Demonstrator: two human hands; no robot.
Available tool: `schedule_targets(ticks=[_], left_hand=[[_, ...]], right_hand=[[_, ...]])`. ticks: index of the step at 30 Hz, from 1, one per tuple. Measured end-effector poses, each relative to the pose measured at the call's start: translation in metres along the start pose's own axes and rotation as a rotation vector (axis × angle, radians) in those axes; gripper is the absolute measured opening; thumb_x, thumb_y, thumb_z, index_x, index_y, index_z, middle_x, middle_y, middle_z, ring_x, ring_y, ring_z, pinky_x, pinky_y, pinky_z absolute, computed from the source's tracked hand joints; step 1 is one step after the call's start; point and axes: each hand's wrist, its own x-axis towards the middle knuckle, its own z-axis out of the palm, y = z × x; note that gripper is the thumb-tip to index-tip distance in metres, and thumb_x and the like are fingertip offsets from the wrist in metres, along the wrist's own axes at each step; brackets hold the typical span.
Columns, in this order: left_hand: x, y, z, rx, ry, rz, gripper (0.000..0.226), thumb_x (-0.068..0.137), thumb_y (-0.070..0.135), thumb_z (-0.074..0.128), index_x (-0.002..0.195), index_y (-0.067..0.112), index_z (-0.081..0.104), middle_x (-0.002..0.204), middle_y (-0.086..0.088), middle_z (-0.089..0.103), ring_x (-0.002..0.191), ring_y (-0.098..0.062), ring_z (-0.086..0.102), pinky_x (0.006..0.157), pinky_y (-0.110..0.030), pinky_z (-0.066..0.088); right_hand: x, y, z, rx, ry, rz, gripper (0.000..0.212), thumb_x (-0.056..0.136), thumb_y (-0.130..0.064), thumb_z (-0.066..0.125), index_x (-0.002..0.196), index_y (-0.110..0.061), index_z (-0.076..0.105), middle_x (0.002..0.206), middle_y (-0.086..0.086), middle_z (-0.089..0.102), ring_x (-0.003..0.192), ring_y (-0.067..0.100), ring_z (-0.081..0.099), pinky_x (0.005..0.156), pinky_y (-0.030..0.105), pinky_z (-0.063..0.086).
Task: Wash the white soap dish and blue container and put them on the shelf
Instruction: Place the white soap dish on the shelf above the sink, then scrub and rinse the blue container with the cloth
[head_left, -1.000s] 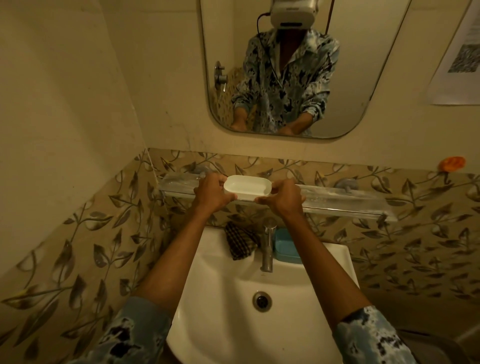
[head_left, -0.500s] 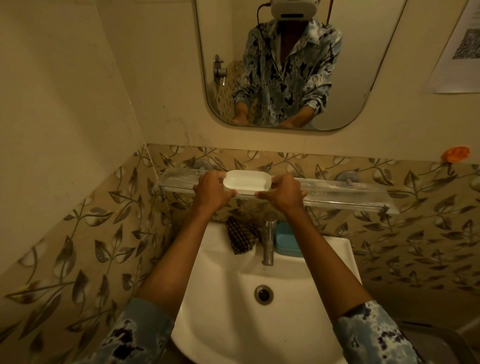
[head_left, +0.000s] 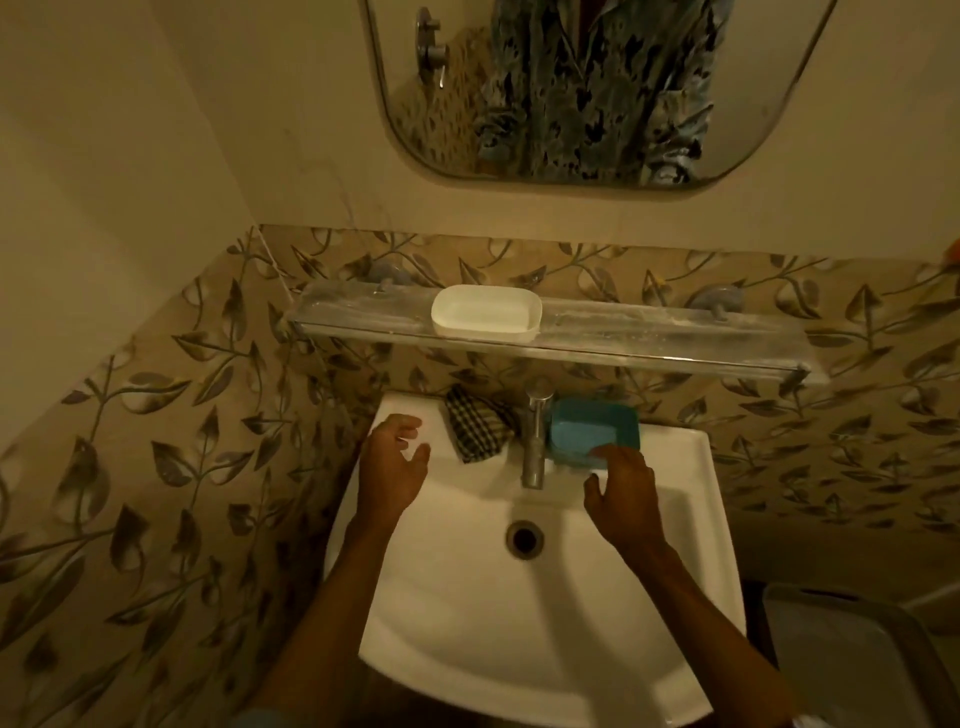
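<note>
The white soap dish (head_left: 486, 312) stands alone on the glass shelf (head_left: 649, 338) above the sink, left of the shelf's middle. The blue container (head_left: 584, 430) rests on the back rim of the white sink (head_left: 691, 525), right of the tap (head_left: 535, 431). My right hand (head_left: 621, 493) hovers over the basin with fingers spread, its fingertips at the container's front edge; whether they touch it is unclear. My left hand (head_left: 392, 460) is open over the sink's left rim and holds nothing.
A checked cloth (head_left: 475, 423) lies on the sink's back rim, left of the tap. A mirror (head_left: 571, 88) hangs on the wall above the shelf. A grey bin (head_left: 857, 660) sits at the lower right. Leaf-patterned tiles cover the walls.
Both hands let go of the white soap dish, which now rests on the shelf. They dropped to the sink, the right one to the blue container. The camera tilted down.
</note>
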Motion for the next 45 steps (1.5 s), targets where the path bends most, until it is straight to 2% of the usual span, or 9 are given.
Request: schedule_targets(ticks=[11,14,16,19,26,29,36,41,45], left_hand=[[0.043,-0.020,0.068,0.405,-0.368,-0.034,0.044,0.079,0.011,0.066,0.122,0.004,0.055,0.128,-0.020,0.049,0.120,-0.036,0.047,0.103,-0.043,0.041],[0.065,-0.002,0.083,0.454,-0.412,0.059,0.060,0.079,0.006,0.064,0.135,0.011,0.044,0.144,-0.018,0.038,0.131,-0.036,0.038,0.107,-0.046,0.037],[0.073,0.002,0.093,0.547,-0.527,0.140,0.075,0.077,0.008,0.068,0.143,0.018,0.032,0.152,-0.014,0.025,0.140,-0.036,0.023,0.112,-0.050,0.030],[0.075,-0.006,0.105,0.749,-0.624,0.187,0.084,0.077,0.026,0.072,0.146,0.025,0.024,0.157,-0.010,0.012,0.144,-0.036,0.006,0.112,-0.055,0.022],[0.062,-0.032,0.108,1.081,-0.364,0.230,0.057,0.080,0.040,0.064,0.128,0.014,0.048,0.127,-0.015,0.051,0.118,-0.040,0.042,0.097,-0.051,0.036],[0.048,-0.040,0.099,0.926,-0.302,0.123,0.046,0.088,0.042,0.051,0.116,0.006,0.055,0.116,-0.020,0.058,0.109,-0.041,0.049,0.092,-0.050,0.040],[-0.035,-0.004,0.065,-0.325,-0.127,-0.277,0.033,0.095,0.032,0.050,0.114,0.008,0.060,0.097,-0.005,0.067,0.095,-0.021,0.062,0.074,-0.026,0.051],[-0.074,0.054,0.080,-0.323,-0.230,0.023,0.025,0.090,0.032,0.053,0.109,0.016,0.058,0.092,0.007,0.067,0.079,0.006,0.063,0.064,-0.003,0.047],[-0.086,0.074,0.114,0.109,-0.479,0.363,0.052,0.091,0.019,0.050,0.141,0.017,0.036,0.136,-0.006,0.052,0.121,-0.018,0.049,0.100,-0.025,0.034]], right_hand=[[0.035,0.042,0.019,-0.448,-0.227,-0.102,0.030,0.092,-0.014,0.054,0.121,-0.016,0.061,0.132,0.009,0.061,0.134,0.024,0.045,0.119,0.045,-0.010],[0.018,0.039,0.007,-0.215,-0.109,-0.051,0.019,0.095,-0.022,0.054,0.101,-0.010,0.068,0.108,0.013,0.071,0.108,0.030,0.063,0.117,0.041,0.019],[0.004,0.036,-0.008,0.113,-0.081,0.086,0.030,0.096,-0.029,0.053,0.081,-0.006,0.065,0.081,0.012,0.071,0.078,0.028,0.066,0.085,0.037,0.047],[-0.013,0.028,-0.029,0.578,-0.084,0.333,0.027,0.093,-0.027,0.059,0.080,-0.003,0.065,0.076,0.008,0.067,0.072,0.022,0.064,0.055,0.031,0.048],[-0.034,0.026,-0.060,0.985,-0.210,0.504,0.017,0.098,-0.025,0.047,0.101,-0.019,0.063,0.098,0.006,0.070,0.086,0.020,0.067,0.053,0.028,0.051],[-0.039,0.028,-0.059,1.101,-0.232,0.522,0.023,0.099,-0.021,0.043,0.117,-0.017,0.058,0.108,0.010,0.068,0.092,0.024,0.067,0.054,0.025,0.053],[-0.050,0.025,-0.038,1.111,-0.298,0.515,0.036,0.099,-0.016,0.042,0.134,-0.018,0.051,0.120,0.012,0.065,0.096,0.021,0.067,0.055,0.018,0.051],[-0.058,0.016,-0.019,1.100,-0.363,0.475,0.031,0.100,-0.015,0.041,0.112,-0.033,0.063,0.109,-0.003,0.073,0.096,0.014,0.071,0.066,0.021,0.054],[-0.063,0.010,-0.012,1.075,-0.302,0.460,0.028,0.100,-0.014,0.042,0.111,-0.019,0.067,0.111,0.010,0.072,0.101,0.025,0.068,0.082,0.036,0.056]])
